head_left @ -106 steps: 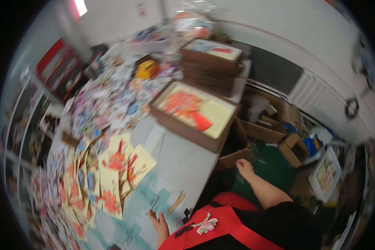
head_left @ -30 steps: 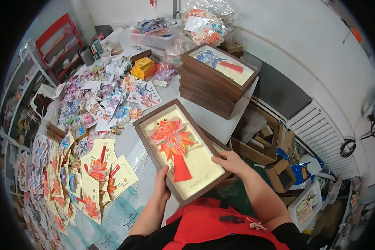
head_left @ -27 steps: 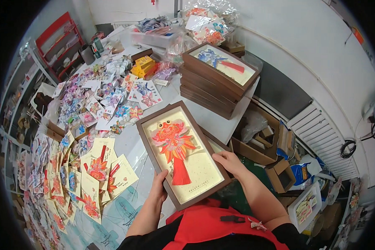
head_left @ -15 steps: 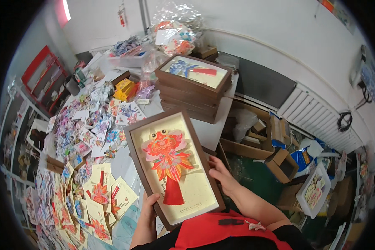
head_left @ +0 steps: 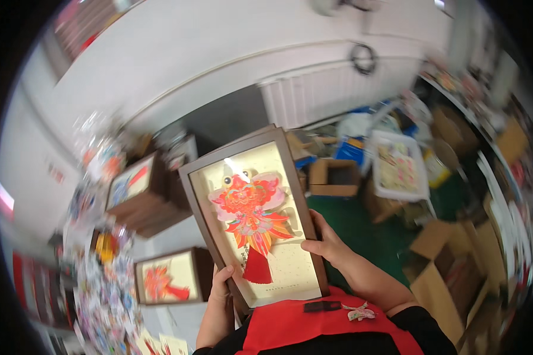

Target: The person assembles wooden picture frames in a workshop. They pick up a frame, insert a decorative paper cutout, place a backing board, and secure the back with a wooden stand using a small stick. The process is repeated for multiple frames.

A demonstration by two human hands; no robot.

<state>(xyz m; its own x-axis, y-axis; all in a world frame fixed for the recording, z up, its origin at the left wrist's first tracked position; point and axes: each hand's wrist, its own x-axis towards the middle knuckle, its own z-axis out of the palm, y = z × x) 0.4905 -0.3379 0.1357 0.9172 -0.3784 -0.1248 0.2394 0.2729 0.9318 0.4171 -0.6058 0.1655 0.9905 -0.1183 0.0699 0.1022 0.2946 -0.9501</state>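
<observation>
Holding it up at centre frame now, you've got the framed picture [head_left: 256,222] lifted clear of the worktop [head_left: 172,236] and tipped back toward you. Over at the far left of the frame, a blurred spread of colourful paper pieces [head_left: 103,284] runs down the worktop, and just right of that a second frame with a red cut-out [head_left: 169,284] lies flat, with a stack of similar frames [head_left: 142,192] above it in the middle left.

Now your left hand [head_left: 219,290]: it comes up at lower centre, fingers wrapped round the lower left edge of the frame, closed on it. Keep that grip under the bottom corner, I'd say, since that's where the weight seems to sit. Moving across, your right hand [head_left: 326,242] is clamped on the right edge, thumb across the front rim, fingers behind. Best to keep the thumb off the glass and hold both sides level so it doesn't twist.

The piece itself looks lovely: a dark brown box frame, cream backing, a red and orange flower-like paper figure with pink wings and a red tassel hanging below.

At the right of the frame, open cardboard boxes [head_left: 450,266] and a white tray [head_left: 397,168] sit on the green floor [head_left: 361,228].
</observation>
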